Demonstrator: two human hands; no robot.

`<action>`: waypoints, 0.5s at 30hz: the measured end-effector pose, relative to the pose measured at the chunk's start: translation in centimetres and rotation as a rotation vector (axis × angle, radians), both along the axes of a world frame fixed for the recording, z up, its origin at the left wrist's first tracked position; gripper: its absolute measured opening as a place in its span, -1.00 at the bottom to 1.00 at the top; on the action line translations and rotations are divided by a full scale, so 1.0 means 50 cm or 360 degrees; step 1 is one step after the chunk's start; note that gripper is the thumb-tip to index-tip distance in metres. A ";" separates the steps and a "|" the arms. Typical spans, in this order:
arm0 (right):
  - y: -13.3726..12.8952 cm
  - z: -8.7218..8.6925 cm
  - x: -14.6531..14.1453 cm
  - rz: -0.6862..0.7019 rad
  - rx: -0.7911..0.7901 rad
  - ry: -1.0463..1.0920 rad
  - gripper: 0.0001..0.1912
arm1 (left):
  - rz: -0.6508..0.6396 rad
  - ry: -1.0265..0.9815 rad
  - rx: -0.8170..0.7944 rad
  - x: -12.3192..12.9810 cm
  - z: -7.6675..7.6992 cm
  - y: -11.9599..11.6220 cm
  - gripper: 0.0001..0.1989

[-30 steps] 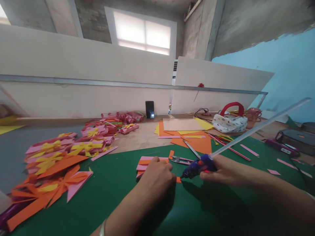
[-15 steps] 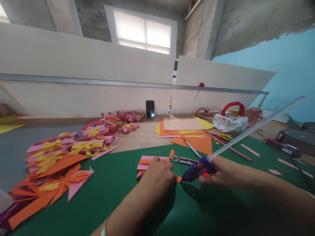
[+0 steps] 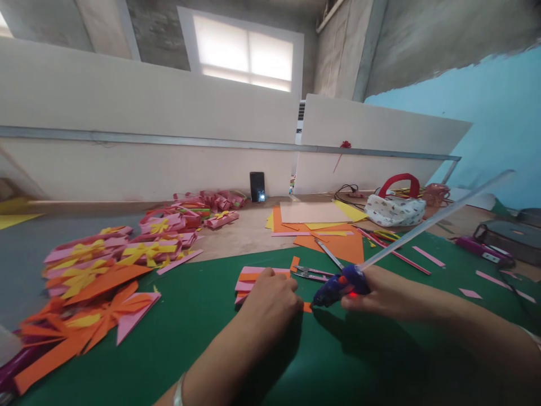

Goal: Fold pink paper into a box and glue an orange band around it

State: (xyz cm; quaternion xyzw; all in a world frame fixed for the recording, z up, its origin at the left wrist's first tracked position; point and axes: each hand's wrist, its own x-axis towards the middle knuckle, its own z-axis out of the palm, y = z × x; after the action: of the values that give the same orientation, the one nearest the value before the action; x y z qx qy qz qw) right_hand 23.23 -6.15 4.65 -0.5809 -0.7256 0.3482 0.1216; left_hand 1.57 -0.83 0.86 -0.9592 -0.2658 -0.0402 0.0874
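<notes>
My left hand (image 3: 276,299) is closed over a pink and orange folded paper piece (image 3: 247,280) on the green mat (image 3: 194,316). A short orange strip end (image 3: 307,307) sticks out past its fingers. My right hand (image 3: 372,293) grips a blue glue gun (image 3: 340,286), its nozzle at the tip of that strip. A long translucent glue stick (image 3: 439,217) rises from the back of the gun, and a red light glows on its side. Just behind lie small snips (image 3: 313,274) and a little orange scrap (image 3: 295,264).
Pink paper pieces with yellow bows (image 3: 84,254) and orange cut-outs (image 3: 101,316) are heaped at left. Orange sheets (image 3: 342,248), a penknife (image 3: 329,254) and a phone (image 3: 257,187) are farther back. At right are a white bag (image 3: 395,210) and a purple tool (image 3: 484,251).
The glue gun in my right hand has shifted very slightly, its nozzle staying at the orange strip's end. My left hand keeps its place on the paper.
</notes>
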 end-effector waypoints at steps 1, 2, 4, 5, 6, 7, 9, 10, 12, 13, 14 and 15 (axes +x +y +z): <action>-0.001 0.000 -0.001 0.0007 -0.0014 0.0019 -0.84 | -0.0004 0.0005 -0.0001 0.000 -0.001 0.001 -0.78; -0.002 0.000 -0.001 0.0011 -0.0026 0.0036 -0.84 | -0.0006 0.0010 -0.0002 0.001 -0.002 0.001 -0.78; -0.002 -0.002 -0.001 0.0005 -0.0023 0.0060 -0.84 | 0.0000 0.0023 0.0002 0.002 -0.005 0.004 -0.79; -0.002 -0.003 -0.001 0.0000 -0.0010 0.0068 -0.84 | 0.0007 0.0036 0.0004 0.003 -0.006 0.005 -0.79; -0.002 -0.004 -0.001 -0.0008 0.0006 0.0072 -0.84 | 0.0015 0.0051 0.0006 0.004 -0.006 0.006 -0.80; -0.002 -0.006 -0.001 -0.0017 0.0024 0.0073 -0.83 | 0.0020 0.0064 0.0006 0.004 -0.007 0.007 -0.81; -0.003 -0.007 -0.002 -0.0021 0.0032 0.0073 -0.83 | 0.0020 0.0080 -0.0001 0.005 -0.007 0.007 -0.83; -0.004 -0.008 -0.001 -0.0023 0.0029 0.0067 -0.82 | 0.0014 0.0065 0.0000 0.005 -0.007 0.007 -0.83; -0.005 -0.008 0.007 -0.0058 0.0069 0.0026 -0.82 | -0.0003 -0.0010 0.0025 0.003 -0.010 0.006 -0.82; -0.004 -0.008 0.017 -0.0100 0.0133 -0.0015 -0.80 | -0.0010 -0.0055 0.0043 0.002 -0.012 0.006 -0.80; -0.001 -0.010 0.033 -0.0172 0.0229 -0.0084 -0.78 | -0.0015 -0.0097 0.0063 0.001 -0.016 0.006 -0.79; 0.003 -0.013 0.056 -0.0261 0.0359 -0.0181 -0.76 | -0.0019 -0.0130 0.0081 0.000 -0.019 0.006 -0.79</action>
State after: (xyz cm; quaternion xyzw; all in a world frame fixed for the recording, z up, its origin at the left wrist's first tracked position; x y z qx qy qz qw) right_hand 26.04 -6.01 3.99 -0.6396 -0.7160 0.2198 0.1729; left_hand 1.55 -0.53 -0.11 -0.9558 -0.2622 -0.0866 0.1005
